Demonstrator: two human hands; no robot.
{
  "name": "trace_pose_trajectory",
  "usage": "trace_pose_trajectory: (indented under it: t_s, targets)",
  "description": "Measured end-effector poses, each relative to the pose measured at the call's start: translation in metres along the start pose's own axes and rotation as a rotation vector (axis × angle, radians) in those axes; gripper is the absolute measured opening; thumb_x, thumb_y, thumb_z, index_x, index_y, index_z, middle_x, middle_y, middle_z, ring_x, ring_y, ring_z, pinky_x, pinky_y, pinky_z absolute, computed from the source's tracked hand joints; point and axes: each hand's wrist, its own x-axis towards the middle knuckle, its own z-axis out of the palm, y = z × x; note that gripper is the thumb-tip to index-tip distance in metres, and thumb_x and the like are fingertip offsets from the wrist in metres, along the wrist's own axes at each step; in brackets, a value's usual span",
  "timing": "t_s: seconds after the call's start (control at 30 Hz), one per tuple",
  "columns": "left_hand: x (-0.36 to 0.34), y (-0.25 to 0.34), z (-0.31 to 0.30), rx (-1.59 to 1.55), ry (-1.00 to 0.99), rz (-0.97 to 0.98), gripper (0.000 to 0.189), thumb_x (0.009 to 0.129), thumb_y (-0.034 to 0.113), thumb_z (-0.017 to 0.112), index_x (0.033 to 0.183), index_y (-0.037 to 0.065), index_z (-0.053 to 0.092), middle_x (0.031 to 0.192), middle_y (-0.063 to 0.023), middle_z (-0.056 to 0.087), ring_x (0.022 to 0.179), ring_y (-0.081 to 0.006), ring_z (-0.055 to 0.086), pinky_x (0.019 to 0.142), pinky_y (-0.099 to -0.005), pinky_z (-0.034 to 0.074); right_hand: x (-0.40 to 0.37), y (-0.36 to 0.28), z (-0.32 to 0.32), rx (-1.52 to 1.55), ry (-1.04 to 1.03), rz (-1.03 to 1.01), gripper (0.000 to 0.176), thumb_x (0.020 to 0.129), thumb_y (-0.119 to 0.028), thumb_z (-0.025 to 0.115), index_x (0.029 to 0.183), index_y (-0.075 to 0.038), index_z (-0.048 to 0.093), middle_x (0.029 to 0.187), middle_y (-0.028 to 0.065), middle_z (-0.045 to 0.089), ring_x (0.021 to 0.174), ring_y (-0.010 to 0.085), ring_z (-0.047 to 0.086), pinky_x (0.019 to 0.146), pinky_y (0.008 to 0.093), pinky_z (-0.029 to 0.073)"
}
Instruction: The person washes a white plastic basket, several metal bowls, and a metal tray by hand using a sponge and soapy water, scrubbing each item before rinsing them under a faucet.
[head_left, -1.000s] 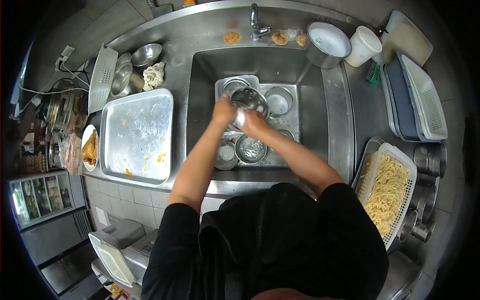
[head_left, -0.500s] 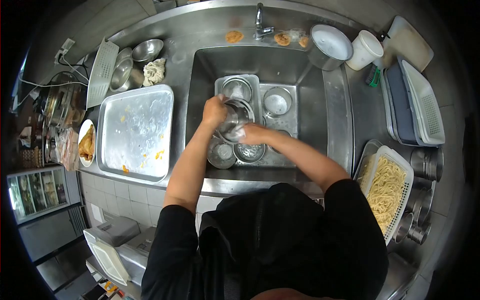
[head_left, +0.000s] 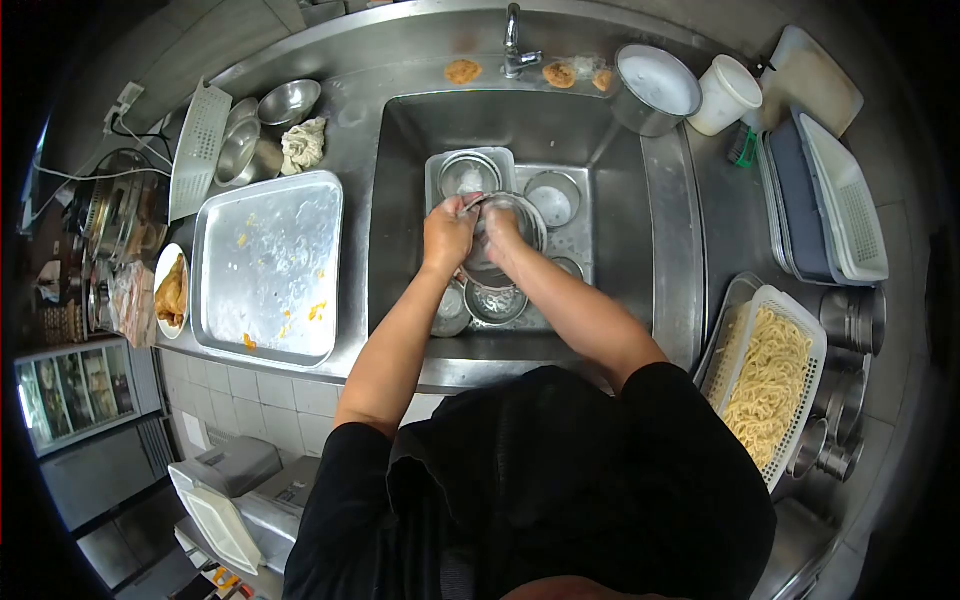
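Left hand [head_left: 447,232] pinches the rim of a bowl [head_left: 523,214] in the middle of the sink [head_left: 400,190], right hand [head_left: 500,230] pressed inside it (can't tell its grip), and it looks light, stiff and wet-slippery, so hold the rim.

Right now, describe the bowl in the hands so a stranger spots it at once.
Start at the deep steel sink below the tap. Several small bowls lie at its bottom. The steel bowl meant is the only one with the left hand and right hand on it, above the rest.

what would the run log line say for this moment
left hand: holding steel bowl | right hand: pressed on same bowl | where: over sink
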Motion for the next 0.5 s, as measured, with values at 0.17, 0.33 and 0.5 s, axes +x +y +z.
trace_pose_trajectory:
  t_s: [0.17,0.33,0.5]
  targets:
    - [0.004,-0.009,-0.004,-0.063,0.047,0.027,0.017,0.079,0.018,0.064,0.088,0.004,0.065,0.076,-0.0186,0.063,0.068,-0.0266,0.062,0.064,-0.0341,0.046,-0.027,0.001,-0.021,-1.661,-0.584,-0.471,0.025,0.083,-0.016,0.048,0.095,0.0,0.063,0.1,0.0227,0.062,0.09,0.0341,0.061,0.082,0.0398,0.047]
    - [-0.007,-0.032,0.02,0.055,-0.038,0.036,0.018,0.078,0.014,0.059,0.093,0.004,0.065,0.085,-0.0213,0.063,0.084,-0.0348,0.062,0.072,-0.0385,0.048,-0.01,0.003,-0.03,-1.866,-0.3,-0.482,0.029,0.081,-0.019,0.05,0.102,-0.002,0.061,0.104,0.0199,0.061,0.097,0.034,0.059,0.084,0.0421,0.047]
    - [-0.014,-0.105,0.042,0.131,-0.01,-0.147,0.026,0.077,0.017,0.056,0.098,0.002,0.06,0.089,-0.0245,0.062,0.088,-0.0406,0.059,0.075,-0.0445,0.047,-0.039,-0.001,-0.04,-1.933,-0.525,-0.342,0.031,0.078,-0.017,0.056,0.106,-0.005,0.058,0.104,0.0192,0.061,0.097,0.0356,0.059,0.082,0.0421,0.047]
